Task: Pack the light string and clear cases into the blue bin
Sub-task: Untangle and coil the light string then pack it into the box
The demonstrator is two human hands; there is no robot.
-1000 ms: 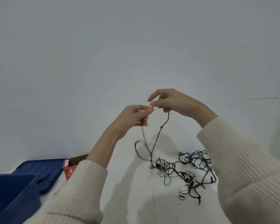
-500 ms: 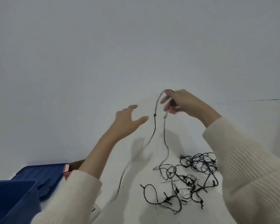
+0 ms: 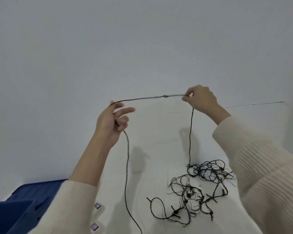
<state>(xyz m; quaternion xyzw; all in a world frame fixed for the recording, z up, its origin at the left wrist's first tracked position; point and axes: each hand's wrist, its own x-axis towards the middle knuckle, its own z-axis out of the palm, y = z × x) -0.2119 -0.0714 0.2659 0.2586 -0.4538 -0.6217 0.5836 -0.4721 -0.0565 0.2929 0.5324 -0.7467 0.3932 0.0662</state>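
A black light string lies in a tangled heap on the white table, right of centre. One strand rises from the heap to my right hand, which pinches it. From there the strand runs taut and nearly level to my left hand, which grips it with two fingers spread. Below my left hand the loose end hangs down past the frame's bottom edge. The blue bin sits at the lower left, partly hidden by my left sleeve. No clear cases are plainly visible.
A blue lid lies behind the bin at the left. Two small clear-edged tags peek out beside my left sleeve. A plain grey wall rises behind the table, whose far edge runs right at hand height.
My hands have moved apart. The left hand, open half a second ago, has closed on the string, and the strand between both hands is now stretched level. The view has tilted slightly.
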